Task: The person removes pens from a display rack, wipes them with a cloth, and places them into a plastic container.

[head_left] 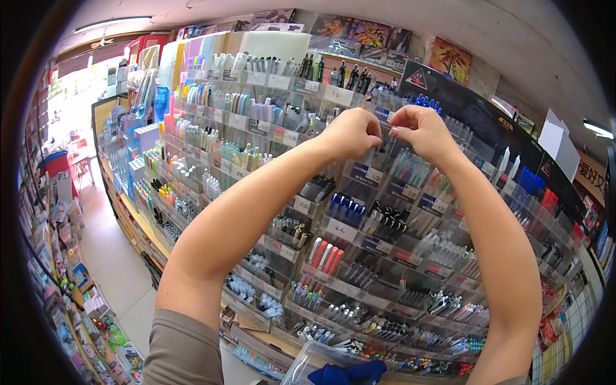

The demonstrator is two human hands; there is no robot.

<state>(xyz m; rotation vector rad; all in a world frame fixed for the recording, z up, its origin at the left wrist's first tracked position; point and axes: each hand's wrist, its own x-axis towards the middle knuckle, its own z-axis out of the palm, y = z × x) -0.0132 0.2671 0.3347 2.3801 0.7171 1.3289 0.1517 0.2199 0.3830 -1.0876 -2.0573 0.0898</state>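
Observation:
Both arms reach up before a tall rack of clear pen trays (350,282). My left hand (353,133) has its fingers curled in, with the thumb against them. Close to its right, my right hand (425,132) pinches thumb and forefinger together, pointing left. Something thin and clear or dark seems to lie between the two hands, too small to make out. Behind them are a tray with blue-capped pens (427,102) above and a white price tag (374,174) below.
Red and white markers (326,255) and dark blue pens (347,208) stand in lower trays. A clear box (308,362) holding dark blue cloth is at the bottom edge. On the left, a tiled aisle (106,250) runs between the rack and low shelves of goods (83,308).

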